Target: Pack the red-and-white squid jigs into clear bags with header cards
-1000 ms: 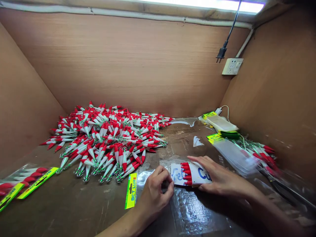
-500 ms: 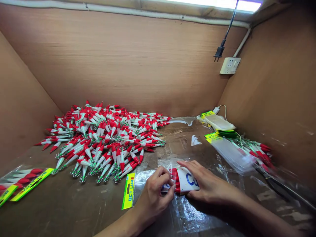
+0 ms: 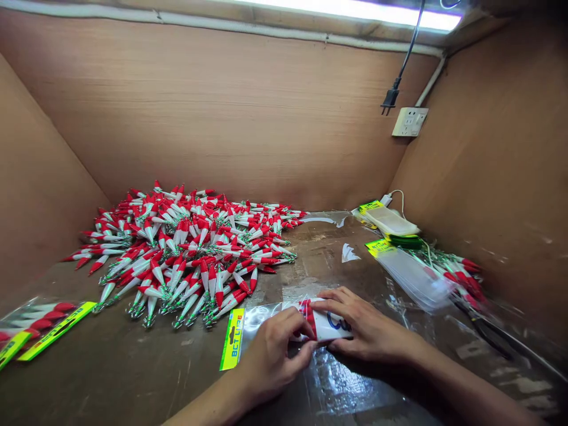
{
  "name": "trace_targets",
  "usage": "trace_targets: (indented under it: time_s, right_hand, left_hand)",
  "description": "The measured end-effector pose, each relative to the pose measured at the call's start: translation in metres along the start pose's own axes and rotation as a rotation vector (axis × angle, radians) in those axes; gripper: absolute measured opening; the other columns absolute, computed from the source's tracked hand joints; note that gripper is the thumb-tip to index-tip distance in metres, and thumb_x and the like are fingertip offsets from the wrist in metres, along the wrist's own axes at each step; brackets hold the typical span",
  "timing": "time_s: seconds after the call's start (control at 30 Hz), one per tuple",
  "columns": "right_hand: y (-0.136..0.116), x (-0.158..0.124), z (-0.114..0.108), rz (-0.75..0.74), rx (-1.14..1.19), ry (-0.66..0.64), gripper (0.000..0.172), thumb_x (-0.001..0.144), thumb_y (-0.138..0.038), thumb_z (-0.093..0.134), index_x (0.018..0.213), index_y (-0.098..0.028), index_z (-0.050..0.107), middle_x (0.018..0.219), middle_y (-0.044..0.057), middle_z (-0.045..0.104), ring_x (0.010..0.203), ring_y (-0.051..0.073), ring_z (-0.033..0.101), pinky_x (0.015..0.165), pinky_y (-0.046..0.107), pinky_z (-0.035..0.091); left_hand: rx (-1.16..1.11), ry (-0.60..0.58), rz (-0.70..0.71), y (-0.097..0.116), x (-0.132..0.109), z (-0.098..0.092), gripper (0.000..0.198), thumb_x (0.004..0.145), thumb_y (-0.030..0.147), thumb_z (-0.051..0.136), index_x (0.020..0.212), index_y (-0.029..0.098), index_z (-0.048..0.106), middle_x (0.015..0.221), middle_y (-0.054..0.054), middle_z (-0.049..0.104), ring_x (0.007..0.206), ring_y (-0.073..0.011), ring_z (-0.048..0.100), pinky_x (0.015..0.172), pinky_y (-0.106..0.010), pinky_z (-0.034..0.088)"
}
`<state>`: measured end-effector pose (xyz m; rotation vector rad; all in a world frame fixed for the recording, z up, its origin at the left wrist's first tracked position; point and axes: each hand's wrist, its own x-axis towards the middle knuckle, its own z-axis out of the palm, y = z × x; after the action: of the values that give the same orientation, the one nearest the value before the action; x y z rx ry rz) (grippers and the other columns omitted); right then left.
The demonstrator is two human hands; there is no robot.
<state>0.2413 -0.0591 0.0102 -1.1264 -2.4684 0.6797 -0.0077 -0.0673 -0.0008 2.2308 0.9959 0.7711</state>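
Observation:
A clear plastic bag (image 3: 257, 319) with a yellow header card (image 3: 232, 338) reading BCT LURE lies flat in front of me. My left hand (image 3: 281, 346) is closed at the bag's right end, thumb and fingers pinching its edge. From the right, my right hand (image 3: 361, 328) grips a white sleeve (image 3: 336, 321) with blue marks, thumb below and fingers on top. Red lure ends (image 3: 307, 315) show between the hands, beside the sleeve. My fingers partly hide where sleeve and bag meet.
A big pile of red-and-white lures (image 3: 190, 248) covers the left back. At far left lie filled packs (image 3: 48, 325). Flat bags (image 3: 408, 272), more lures (image 3: 465, 275) and black-handled pliers (image 3: 488, 334) lie at right. A plug (image 3: 390, 97) hangs above.
The white sleeve and red ends have shifted slightly left. My right forefinger has come over the red part, and my left fingers have straightened a little. The view has tilted slightly.

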Motion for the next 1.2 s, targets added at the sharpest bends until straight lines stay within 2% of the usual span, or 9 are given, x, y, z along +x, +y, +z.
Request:
trace_targets:
  time_s: [0.13, 0.3, 0.4, 0.63, 0.8, 0.87, 0.97, 1.03, 1.2]
  right_hand:
    - [0.002, -0.001, 0.000, 0.003, 0.015, -0.001, 0.069, 0.079, -0.027, 0.072, 0.144, -0.031, 0.049, 0.141, 0.008, 0.051, 0.128, 0.028, 0.047, 0.110, 0.045, 0.040]
    - [0.011, -0.004, 0.000, -0.005, 0.045, -0.018, 0.066, 0.079, -0.034, 0.076, 0.140, -0.031, 0.054, 0.146, 0.009, 0.048, 0.131, 0.031, 0.046, 0.110, 0.048, 0.039]
    - [0.015, -0.004, 0.001, -0.027, 0.071, -0.011, 0.063, 0.077, -0.036, 0.079, 0.136, -0.028, 0.057, 0.146, 0.011, 0.048, 0.131, 0.030, 0.047, 0.111, 0.048, 0.039]
    - [0.011, 0.001, 0.005, -0.074, 0.050, 0.012, 0.076, 0.076, -0.031, 0.079, 0.146, -0.030, 0.048, 0.143, 0.011, 0.048, 0.130, 0.029, 0.047, 0.110, 0.045, 0.040]
    - [0.011, 0.003, 0.007, -0.088, 0.033, 0.021, 0.076, 0.076, -0.034, 0.080, 0.145, -0.028, 0.049, 0.139, 0.012, 0.051, 0.128, 0.029, 0.048, 0.109, 0.045, 0.041]
    - [0.013, 0.003, 0.008, -0.091, 0.054, 0.039, 0.079, 0.075, -0.034, 0.081, 0.146, -0.025, 0.047, 0.141, 0.013, 0.050, 0.129, 0.030, 0.047, 0.110, 0.045, 0.040]
    - [0.015, 0.003, 0.011, -0.085, 0.077, 0.048, 0.079, 0.074, -0.035, 0.082, 0.145, -0.024, 0.048, 0.146, 0.015, 0.045, 0.133, 0.031, 0.045, 0.112, 0.046, 0.039]
    - [0.014, 0.004, 0.012, -0.074, 0.081, 0.043, 0.077, 0.073, -0.036, 0.083, 0.143, -0.025, 0.051, 0.147, 0.015, 0.045, 0.134, 0.032, 0.045, 0.112, 0.048, 0.039]
    - [0.012, 0.006, 0.015, -0.064, 0.104, 0.049, 0.068, 0.074, -0.033, 0.081, 0.138, -0.028, 0.056, 0.145, 0.013, 0.046, 0.133, 0.032, 0.047, 0.111, 0.047, 0.040]
  left_hand:
    - [0.069, 0.081, -0.106, -0.016, 0.007, -0.021, 0.006, 0.090, 0.025, 0.059, 0.094, 0.021, 0.062, 0.092, -0.003, 0.063, 0.082, -0.0193, 0.059, 0.074, -0.031, 0.045]
    - [-0.117, 0.000, -0.228, -0.039, 0.016, -0.036, 0.014, 0.093, 0.024, 0.054, 0.105, 0.020, 0.061, 0.097, -0.003, 0.067, 0.088, -0.0193, 0.064, 0.079, -0.031, 0.050]
    - [-0.101, 0.003, -0.202, -0.040, 0.015, -0.031, 0.019, 0.094, 0.027, 0.054, 0.110, 0.020, 0.062, 0.103, -0.005, 0.068, 0.092, -0.0204, 0.065, 0.082, -0.032, 0.051]
    - [-0.002, -0.054, -0.079, -0.023, 0.010, -0.030, 0.026, 0.091, 0.028, 0.061, 0.116, 0.023, 0.063, 0.111, -0.005, 0.065, 0.100, -0.0222, 0.063, 0.088, -0.034, 0.051]
    - [0.026, -0.110, 0.100, -0.017, 0.005, -0.017, 0.083, 0.072, 0.040, 0.084, 0.143, 0.028, 0.043, 0.141, -0.011, 0.049, 0.128, -0.0298, 0.050, 0.109, -0.044, 0.042]
    - [0.036, -0.106, 0.123, -0.016, 0.004, -0.010, 0.090, 0.072, 0.039, 0.085, 0.147, 0.030, 0.037, 0.142, -0.010, 0.049, 0.129, -0.0294, 0.049, 0.109, -0.044, 0.042]
    - [0.027, -0.105, 0.132, -0.016, 0.005, -0.008, 0.092, 0.074, 0.037, 0.084, 0.149, 0.030, 0.031, 0.145, -0.010, 0.048, 0.130, -0.0285, 0.049, 0.110, -0.044, 0.041]
    - [0.044, -0.089, 0.131, -0.014, 0.006, -0.011, 0.084, 0.074, 0.040, 0.084, 0.143, 0.028, 0.038, 0.142, -0.010, 0.049, 0.128, -0.0282, 0.051, 0.108, -0.043, 0.043]
    - [0.389, -0.017, 0.054, 0.001, 0.011, -0.009, 0.046, 0.075, 0.048, 0.080, 0.106, 0.022, 0.057, 0.104, -0.006, 0.061, 0.097, -0.0282, 0.059, 0.080, -0.041, 0.051]
